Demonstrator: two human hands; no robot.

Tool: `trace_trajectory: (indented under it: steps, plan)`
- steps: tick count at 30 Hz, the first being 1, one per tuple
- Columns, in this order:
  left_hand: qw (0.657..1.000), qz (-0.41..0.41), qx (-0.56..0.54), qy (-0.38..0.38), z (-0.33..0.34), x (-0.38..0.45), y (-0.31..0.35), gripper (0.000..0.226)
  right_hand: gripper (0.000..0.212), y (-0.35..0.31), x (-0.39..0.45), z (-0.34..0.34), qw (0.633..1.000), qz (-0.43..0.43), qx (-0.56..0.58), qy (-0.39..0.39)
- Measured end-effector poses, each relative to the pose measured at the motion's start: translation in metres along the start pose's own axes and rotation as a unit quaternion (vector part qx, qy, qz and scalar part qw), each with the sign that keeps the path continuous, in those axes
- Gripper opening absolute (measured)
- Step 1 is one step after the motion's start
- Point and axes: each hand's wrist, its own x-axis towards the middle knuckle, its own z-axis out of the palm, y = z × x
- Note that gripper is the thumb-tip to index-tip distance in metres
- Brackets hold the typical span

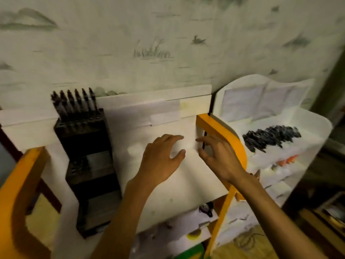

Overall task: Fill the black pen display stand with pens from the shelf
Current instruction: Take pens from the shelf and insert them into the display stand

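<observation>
Pen stand (87, 161), apparently one row filled

White desk surface (186, 176) with orange side frames, bearing the tiered black pen display stand (89, 165) at its left. Adjacent white shelf (315, 124) at right, carrying 1 loose heap of dark pens (270, 137).

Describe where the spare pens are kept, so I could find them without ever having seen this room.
Start at the white table with the orange frame; to its right stands a white shelf unit with a curved back. On its top tier lies a loose pile of dark pens. Unlike the upright pens in the black stand at left, these lie flat in a heap.
</observation>
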Motion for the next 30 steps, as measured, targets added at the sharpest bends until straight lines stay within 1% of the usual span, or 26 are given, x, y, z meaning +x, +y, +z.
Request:
trace_trajectory:
  steps: [2,5,9,15,21,25,28,30]
  plan:
    - [1.000,0.010,-0.012,-0.012,0.029,0.005,0.035,0.045,0.039,0.042,-0.016,-0.023,1.000,0.008,0.002,-0.008]
    - [0.999,0.024,-0.026,-0.032,0.070,0.013,0.085,0.045,0.036,0.104,-0.038,-0.052,1.000,0.025,0.002,-0.013]
    - [0.998,0.039,-0.036,-0.041,0.117,0.029,0.145,0.043,0.034,0.174,-0.058,-0.077,0.999,0.042,0.008,-0.013]
    - [0.995,0.042,-0.055,-0.073,0.189,0.058,0.204,0.041,0.032,0.254,-0.072,-0.096,0.996,0.086,0.022,-0.023]
    - [0.994,0.049,-0.016,-0.093,0.265,0.111,0.226,0.041,0.033,0.340,-0.057,-0.093,0.993,0.111,0.008,-0.046]
    - [0.995,0.022,0.002,-0.095,0.314,0.151,0.224,0.041,0.034,0.398,-0.028,-0.080,0.991,0.112,-0.011,-0.073]
    - [0.993,-0.020,-0.012,-0.112,0.348,0.179,0.219,0.041,0.034,0.437,-0.003,-0.068,0.989,0.109,-0.017,-0.102]
    - [0.993,-0.045,-0.018,-0.110,0.368,0.195,0.214,0.041,0.036,0.461,0.014,-0.059,0.986,0.103,-0.026,-0.125]
